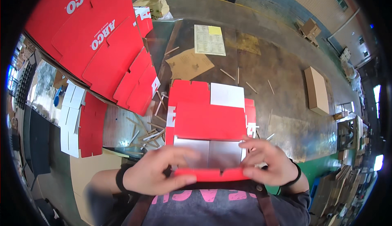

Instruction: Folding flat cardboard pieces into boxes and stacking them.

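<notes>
A red cardboard box [209, 121], grey-white inside, lies partly folded in front of me, its lid panel standing on the far side. Its red front flap [220, 174] is raised along the near edge. My left hand [161, 169] is closed at the flap's left end, thumb against the red edge and fingers blurred over the inside. At the other end, my right hand [267, 162] grips the corner, its thumb on the flap and its fingers curled over the right side wall. Under the box are more flat red blanks [181, 89], with a white sheet [227, 95] on top.
Tall stacks of flat red boxes [102, 34] lean at the left. Cardboard strips [149, 136] lie scattered about the table [281, 107]. Farther back are a torn brown cardboard piece [190, 63] and a printed paper [209, 42]. A long brown box [316, 90] stands at the right.
</notes>
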A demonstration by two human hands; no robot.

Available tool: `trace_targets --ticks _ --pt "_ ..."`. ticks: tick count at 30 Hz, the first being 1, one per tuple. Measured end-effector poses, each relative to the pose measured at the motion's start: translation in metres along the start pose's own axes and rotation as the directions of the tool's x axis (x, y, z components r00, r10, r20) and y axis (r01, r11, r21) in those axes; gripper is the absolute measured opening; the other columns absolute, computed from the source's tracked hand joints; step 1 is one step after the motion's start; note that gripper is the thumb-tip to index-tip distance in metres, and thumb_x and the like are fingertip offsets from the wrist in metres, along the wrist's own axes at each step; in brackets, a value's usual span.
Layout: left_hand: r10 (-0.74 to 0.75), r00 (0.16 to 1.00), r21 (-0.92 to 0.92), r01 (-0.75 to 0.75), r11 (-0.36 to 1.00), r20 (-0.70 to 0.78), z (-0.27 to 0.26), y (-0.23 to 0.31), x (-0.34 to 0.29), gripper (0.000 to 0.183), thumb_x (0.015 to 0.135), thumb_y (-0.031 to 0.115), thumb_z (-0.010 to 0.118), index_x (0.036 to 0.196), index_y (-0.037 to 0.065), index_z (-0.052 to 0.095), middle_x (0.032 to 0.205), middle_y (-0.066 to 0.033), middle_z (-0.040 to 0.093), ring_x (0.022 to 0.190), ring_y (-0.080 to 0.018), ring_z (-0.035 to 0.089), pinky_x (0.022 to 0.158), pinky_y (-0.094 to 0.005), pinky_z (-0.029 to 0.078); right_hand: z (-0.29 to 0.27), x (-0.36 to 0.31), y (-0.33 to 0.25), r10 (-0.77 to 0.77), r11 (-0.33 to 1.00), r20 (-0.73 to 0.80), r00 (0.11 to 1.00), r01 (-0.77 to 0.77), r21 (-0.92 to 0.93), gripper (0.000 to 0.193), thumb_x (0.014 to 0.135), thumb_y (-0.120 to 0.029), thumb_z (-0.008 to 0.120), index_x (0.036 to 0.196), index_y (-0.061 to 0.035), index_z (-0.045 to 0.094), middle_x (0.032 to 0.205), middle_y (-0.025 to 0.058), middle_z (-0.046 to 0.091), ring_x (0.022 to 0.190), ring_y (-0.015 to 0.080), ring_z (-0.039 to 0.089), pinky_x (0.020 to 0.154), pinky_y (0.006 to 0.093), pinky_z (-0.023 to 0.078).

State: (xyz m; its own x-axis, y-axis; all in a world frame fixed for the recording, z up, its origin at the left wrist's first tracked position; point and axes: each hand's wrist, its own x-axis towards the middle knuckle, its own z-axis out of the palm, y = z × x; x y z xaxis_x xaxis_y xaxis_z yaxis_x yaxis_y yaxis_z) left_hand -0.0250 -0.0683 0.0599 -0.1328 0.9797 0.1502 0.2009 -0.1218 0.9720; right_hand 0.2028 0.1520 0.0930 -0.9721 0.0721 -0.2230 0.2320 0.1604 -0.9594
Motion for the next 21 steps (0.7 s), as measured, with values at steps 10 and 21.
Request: trace_targets --ticks 10,21 --pt "0.185 0.982 0.713 -0.154 0.684 0.034 -0.005 -0.032 0.006 0.031 0.071 0.035 0.082 0.095 0.017 0.073 0.104 -0.0026 0.056 0.104 -0.026 0.052 0.096 -0.0441 0.029 0.002 0.003 0.038 -0.283 0.736 -0.179 0.942 0.094 -0.671 0.035 0.087 -0.041 0.072 0.111 -0.0164 0.072 0.153 0.0141 0.04 0.141 0.0409 0.026 0.113 0.0506 0.019" --pt "-0.439 0.857 -0.414 0.309 0.856 -0.269 0.008 -0.103 0.03 0.072 0.089 0.03 0.075 0.132 -0.002 0.026 0.135 -0.016 0.037 0.127 -0.0266 0.044 0.102 -0.0382 0.046 0.019 0.034 0.118 0.395 0.853 -0.418 0.818 -0.157 0.498 0.089 0.093 -0.052 0.062 0.153 -0.003 0.02 0.143 0.0215 0.047 0.127 0.0254 0.051 0.098 0.037 0.044"
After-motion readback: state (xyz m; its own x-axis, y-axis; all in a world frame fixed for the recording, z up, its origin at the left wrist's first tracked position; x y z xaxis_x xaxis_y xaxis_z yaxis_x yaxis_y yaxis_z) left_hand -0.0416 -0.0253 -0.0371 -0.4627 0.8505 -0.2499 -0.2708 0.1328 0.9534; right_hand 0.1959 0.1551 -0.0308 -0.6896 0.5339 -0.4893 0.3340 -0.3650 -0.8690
